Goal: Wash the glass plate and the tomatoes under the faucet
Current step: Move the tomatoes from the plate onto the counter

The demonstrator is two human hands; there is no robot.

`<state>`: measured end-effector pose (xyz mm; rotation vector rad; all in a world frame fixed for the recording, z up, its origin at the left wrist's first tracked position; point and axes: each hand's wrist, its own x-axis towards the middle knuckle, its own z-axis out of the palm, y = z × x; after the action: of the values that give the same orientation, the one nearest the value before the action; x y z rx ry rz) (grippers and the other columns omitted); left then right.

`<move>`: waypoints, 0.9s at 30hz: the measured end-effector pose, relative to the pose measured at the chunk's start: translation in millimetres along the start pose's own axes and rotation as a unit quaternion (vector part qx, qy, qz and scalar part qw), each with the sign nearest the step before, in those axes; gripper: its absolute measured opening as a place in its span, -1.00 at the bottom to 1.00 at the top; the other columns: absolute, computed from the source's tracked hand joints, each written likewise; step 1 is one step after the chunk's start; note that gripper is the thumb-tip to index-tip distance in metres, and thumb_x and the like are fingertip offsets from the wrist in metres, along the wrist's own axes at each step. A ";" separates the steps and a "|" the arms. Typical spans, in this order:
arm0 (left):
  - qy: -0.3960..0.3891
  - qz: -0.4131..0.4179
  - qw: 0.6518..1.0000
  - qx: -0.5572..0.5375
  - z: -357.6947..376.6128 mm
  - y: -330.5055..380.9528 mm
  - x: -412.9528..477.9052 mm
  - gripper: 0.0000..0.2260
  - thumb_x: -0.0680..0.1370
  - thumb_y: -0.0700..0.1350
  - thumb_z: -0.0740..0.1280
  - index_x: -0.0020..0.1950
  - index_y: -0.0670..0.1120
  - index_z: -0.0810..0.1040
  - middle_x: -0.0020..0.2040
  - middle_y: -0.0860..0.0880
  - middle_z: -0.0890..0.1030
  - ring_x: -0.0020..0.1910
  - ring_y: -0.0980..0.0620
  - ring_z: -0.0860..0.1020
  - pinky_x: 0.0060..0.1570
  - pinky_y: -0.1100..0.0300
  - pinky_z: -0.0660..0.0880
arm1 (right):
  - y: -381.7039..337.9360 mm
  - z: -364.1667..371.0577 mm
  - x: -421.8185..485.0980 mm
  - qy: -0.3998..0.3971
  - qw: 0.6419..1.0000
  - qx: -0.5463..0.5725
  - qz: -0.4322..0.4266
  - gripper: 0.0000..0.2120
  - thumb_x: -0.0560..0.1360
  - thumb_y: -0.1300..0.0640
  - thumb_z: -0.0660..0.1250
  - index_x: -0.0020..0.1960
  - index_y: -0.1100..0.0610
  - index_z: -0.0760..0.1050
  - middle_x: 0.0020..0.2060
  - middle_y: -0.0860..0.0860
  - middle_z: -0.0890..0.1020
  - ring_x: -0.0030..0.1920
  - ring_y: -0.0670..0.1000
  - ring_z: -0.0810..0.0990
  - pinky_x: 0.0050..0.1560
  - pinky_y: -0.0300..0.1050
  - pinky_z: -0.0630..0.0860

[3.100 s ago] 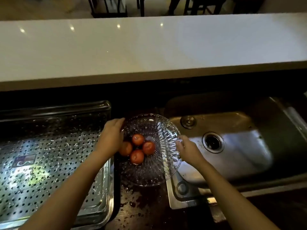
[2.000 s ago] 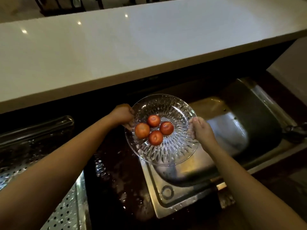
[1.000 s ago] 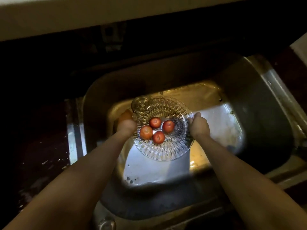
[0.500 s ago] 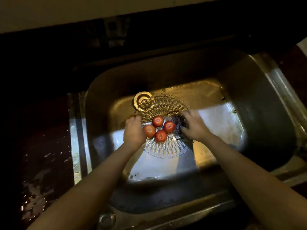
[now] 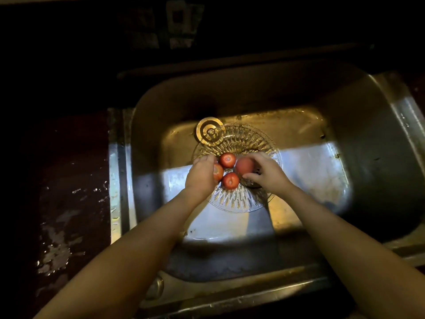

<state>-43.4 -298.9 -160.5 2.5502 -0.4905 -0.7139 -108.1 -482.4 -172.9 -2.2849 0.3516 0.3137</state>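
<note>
Down in the sink [image 5: 368, 125], our right hand [image 5: 269, 174] clasped 1 tomato [image 5: 244, 165], our left hand [image 5: 200, 176] another tomato [image 5: 218, 172]; rinsing likely needed faucet water next.

Sink [image 5: 379, 134]: mid-frame, counter [image 5: 62, 203] along its left.
Glass plate [image 5: 239, 201]: in the sink, upper-left rim overlapping the drain cover [image 5: 210, 133].
Tomatoes [image 5: 227, 160]: on the plate, between left hand [image 5: 201, 174] and right hand [image 5: 266, 173].
</note>
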 end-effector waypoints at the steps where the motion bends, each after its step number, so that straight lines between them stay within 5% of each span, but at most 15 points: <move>1: 0.007 -0.005 1.000 -0.004 -4.1 0.2 -1.8 -0.57 0.38 -0.26 0.41 0.21 -0.15 0.41 0.23 -0.15 0.48 0.25 -0.14 0.37 0.14 0.10 0.35 | -7.8 -4.2 -1.4 0.009 1.000 0.010 -0.003 -0.51 0.36 0.20 0.47 0.25 0.13 0.42 0.11 0.05 0.46 0.16 0.06 0.46 0.14 -0.14 0.41; 6: 0.114 -0.013 0.991 -0.074 -54.0 6.0 -37.4 -0.57 0.32 -0.22 0.48 0.15 -0.09 0.46 0.14 -0.09 0.53 0.16 -0.09 0.43 0.06 0.19 0.31 | -73.4 -26.0 -5.3 0.047 0.997 0.035 -0.040 -0.54 0.36 0.20 0.47 0.22 0.11 0.43 0.09 0.01 0.45 0.11 0.01 0.46 0.15 -0.07 0.47; 11: 0.240 0.020 0.967 -0.085 -132.3 -13.0 -100.2 -0.52 0.30 -0.16 0.51 0.18 -0.03 0.47 0.13 0.01 0.52 0.12 0.04 0.42 0.00 0.39 0.22 | -157.1 -35.4 -7.7 0.060 0.991 0.040 -0.115 -0.50 0.33 0.11 0.49 0.23 0.05 0.43 0.06 -0.08 0.42 0.02 -0.12 0.44 0.01 -0.40 0.36; 15: 0.315 -0.054 0.943 -0.094 -178.3 -48.2 -140.5 -0.50 0.26 -0.14 0.54 0.15 -0.01 0.49 0.07 0.03 0.52 0.06 0.03 0.47 0.04 0.24 0.33 | -217.7 -16.0 -4.3 0.040 0.981 0.058 -0.180 -0.49 0.32 0.11 0.50 0.23 0.06 0.45 0.02 -0.06 0.45 -0.04 -0.15 0.45 -0.04 -0.49 0.37; 19: 0.338 -0.135 0.926 -0.098 -189.7 -84.5 -155.7 -0.50 0.27 -0.13 0.55 0.16 -0.03 0.48 0.09 -0.03 0.52 0.09 -0.02 0.49 0.00 0.21 0.36 | -259.5 21.6 8.1 0.006 0.972 0.034 -0.232 -0.48 0.31 0.12 0.51 0.23 0.14 0.47 0.04 0.08 0.55 0.03 0.02 0.46 0.00 -0.28 0.32; 23: 0.337 -0.172 0.920 -0.106 -183.5 -109.9 -160.2 -0.49 0.27 -0.10 0.55 0.16 -0.02 0.46 0.08 0.00 0.51 0.08 0.02 0.48 -0.03 0.25 0.32 | -278.1 58.4 17.3 -0.029 0.971 -0.008 -0.236 -0.47 0.34 0.05 0.48 0.28 0.05 0.44 0.16 0.02 0.55 0.19 0.05 0.35 0.05 -0.23 0.27; 27: 0.329 -0.182 0.918 -0.126 -176.3 -120.9 -159.6 -0.48 0.28 -0.08 0.54 0.18 0.00 0.45 0.11 0.02 0.50 0.10 0.02 0.48 0.01 0.20 0.40 | -284.5 78.1 20.7 -0.043 0.970 -0.050 -0.234 -0.45 0.34 0.00 0.47 0.29 0.00 0.43 0.20 -0.02 0.54 0.22 0.09 0.33 0.22 0.04 0.34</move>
<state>-47.8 -70.8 -22.3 2.4483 0.2885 0.0096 1.0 -242.1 -39.5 -2.3594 -0.2539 0.1884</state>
